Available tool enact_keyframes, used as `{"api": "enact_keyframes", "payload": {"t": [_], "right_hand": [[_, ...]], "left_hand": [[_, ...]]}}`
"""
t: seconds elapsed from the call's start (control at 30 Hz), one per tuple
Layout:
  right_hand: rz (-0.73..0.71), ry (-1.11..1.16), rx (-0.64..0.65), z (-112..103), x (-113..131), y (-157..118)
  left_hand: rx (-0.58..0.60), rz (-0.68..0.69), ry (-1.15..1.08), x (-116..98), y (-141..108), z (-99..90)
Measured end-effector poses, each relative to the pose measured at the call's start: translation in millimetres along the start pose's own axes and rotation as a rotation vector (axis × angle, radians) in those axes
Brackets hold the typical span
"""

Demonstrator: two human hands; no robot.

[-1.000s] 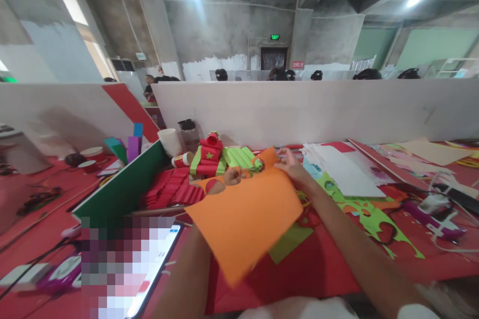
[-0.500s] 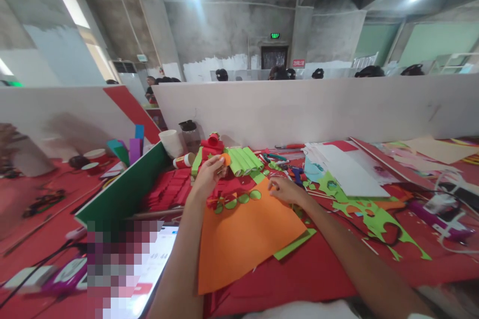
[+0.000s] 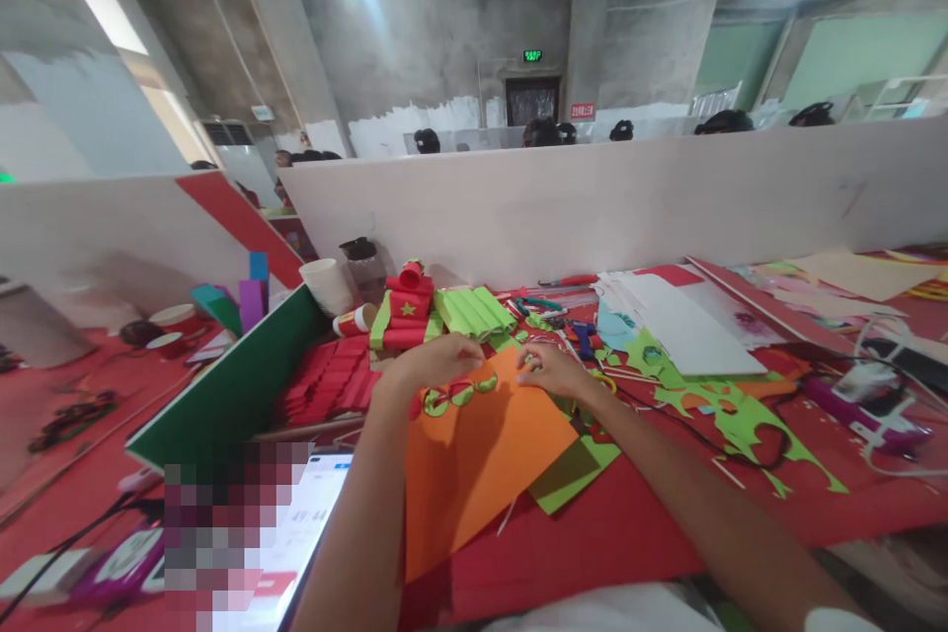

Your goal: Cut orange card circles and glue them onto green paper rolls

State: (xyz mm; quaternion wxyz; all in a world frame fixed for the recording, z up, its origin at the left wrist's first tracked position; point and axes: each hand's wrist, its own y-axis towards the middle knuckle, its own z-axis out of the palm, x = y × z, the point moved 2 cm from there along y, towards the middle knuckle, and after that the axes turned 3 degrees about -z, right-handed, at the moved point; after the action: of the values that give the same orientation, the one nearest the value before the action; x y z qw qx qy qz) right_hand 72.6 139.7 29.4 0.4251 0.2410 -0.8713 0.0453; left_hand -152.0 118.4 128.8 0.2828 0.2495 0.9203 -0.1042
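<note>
A sheet of orange paper [image 3: 481,474] with a row of round cut-outs near its top edge lies in front of me, its right side slightly raised. My right hand [image 3: 554,371] pinches the sheet by its top right edge. Over the top left part, my left hand [image 3: 442,363] curls its fingers downward; what they hold, if anything, is hidden. Green paper [image 3: 578,476] sticks out from beneath the orange sheet. Just behind my hands stand a red paper model [image 3: 411,301] with a yellow star and a row of green paper rolls [image 3: 478,313].
Folded red paper strips [image 3: 330,377] lie beside a green board [image 3: 229,390] on the left. A phone [image 3: 315,523] rests near my left forearm. Green paper scraps [image 3: 730,415] and a white board [image 3: 688,331] are at right. A white partition [image 3: 518,217] runs behind.
The orange disc between my left fingers is no longer visible. My left hand has come down and right toward the sheet, and the sheet's right corner has shifted left, baring more green paper.
</note>
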Motion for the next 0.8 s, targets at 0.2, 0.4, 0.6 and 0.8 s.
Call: {"api": "enact_keyframes", "payload": {"t": [0.2,0.4,0.6,0.8], "right_hand": [[0.063,-0.150,-0.058,9,13,-4],[0.088,-0.258,0.001,6,21,-9],[0.108,-0.309,0.056,4,22,-14],[0.149,-0.339,0.045,6,21,-16]], "left_hand": [[0.127,-0.225,0.382,-14,3,-2.9],[0.125,-0.199,0.583,-62,-3,-19.9],[0.225,-0.042,0.390,-61,31,-3.5],[0.256,-0.051,0.030,-1,57,44.5]]}}
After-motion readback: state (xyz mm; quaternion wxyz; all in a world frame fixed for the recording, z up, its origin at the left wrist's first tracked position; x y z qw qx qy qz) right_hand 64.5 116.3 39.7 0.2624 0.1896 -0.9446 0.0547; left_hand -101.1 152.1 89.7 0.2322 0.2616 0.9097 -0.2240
